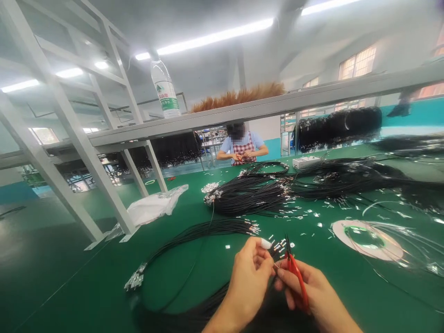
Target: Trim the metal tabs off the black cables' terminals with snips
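My left hand (251,275) is closed in a pinch on a thin wire (276,266), with a white cover on one fingertip. Close against it, my right hand (312,289) holds red-handled pliers (299,280), their slim black jaws pointing up. The right thumb and forefinger also meet at the thin wire. Just beyond the fingers lie the bright metal ends of black cables (277,247). A bundle of black cables (215,298) runs beneath my hands, partly hidden by them. I cannot make out the wire's tip between the fingers.
Black cable bundles (249,194) spread over the green table (86,291), with small metal pieces scattered around. A flat reel (338,231) lies right. A grey metal rack (83,143) and plastic bag (156,206) stand left. A bottle (165,90) tops the shelf; a person (244,148) works opposite.
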`<state>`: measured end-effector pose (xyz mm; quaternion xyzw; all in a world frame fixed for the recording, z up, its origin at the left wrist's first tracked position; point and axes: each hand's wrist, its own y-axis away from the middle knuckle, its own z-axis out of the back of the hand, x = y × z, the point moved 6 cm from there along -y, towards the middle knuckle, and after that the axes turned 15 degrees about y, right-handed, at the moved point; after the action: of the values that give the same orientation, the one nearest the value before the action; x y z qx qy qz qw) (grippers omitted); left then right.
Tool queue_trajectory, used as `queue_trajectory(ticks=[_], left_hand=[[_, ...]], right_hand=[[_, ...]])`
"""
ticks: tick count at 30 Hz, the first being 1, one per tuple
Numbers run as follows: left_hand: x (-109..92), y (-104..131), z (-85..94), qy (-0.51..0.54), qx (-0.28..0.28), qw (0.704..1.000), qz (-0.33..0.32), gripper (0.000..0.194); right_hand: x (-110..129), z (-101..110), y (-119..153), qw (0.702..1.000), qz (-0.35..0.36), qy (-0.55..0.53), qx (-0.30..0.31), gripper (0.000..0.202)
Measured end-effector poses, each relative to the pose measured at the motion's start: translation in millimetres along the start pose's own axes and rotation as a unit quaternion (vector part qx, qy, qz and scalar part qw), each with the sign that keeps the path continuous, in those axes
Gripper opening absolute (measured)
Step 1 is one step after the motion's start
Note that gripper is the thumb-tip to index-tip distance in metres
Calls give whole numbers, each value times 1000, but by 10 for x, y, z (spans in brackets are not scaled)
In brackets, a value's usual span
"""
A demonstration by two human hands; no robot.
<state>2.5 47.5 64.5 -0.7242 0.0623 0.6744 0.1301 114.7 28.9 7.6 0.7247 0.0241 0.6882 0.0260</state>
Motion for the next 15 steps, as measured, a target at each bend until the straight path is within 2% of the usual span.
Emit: queue_trajectory(ticks=[10,15], left_hand=[[-78,20,-18,-39,23,999,-14,25],[-159,40,-8,-113,-16,992,-47,12]], right_hand=[[-2,-10,-1,1000,8,4,7,41],[-7,-29,1,1000,6,4,14,42]])
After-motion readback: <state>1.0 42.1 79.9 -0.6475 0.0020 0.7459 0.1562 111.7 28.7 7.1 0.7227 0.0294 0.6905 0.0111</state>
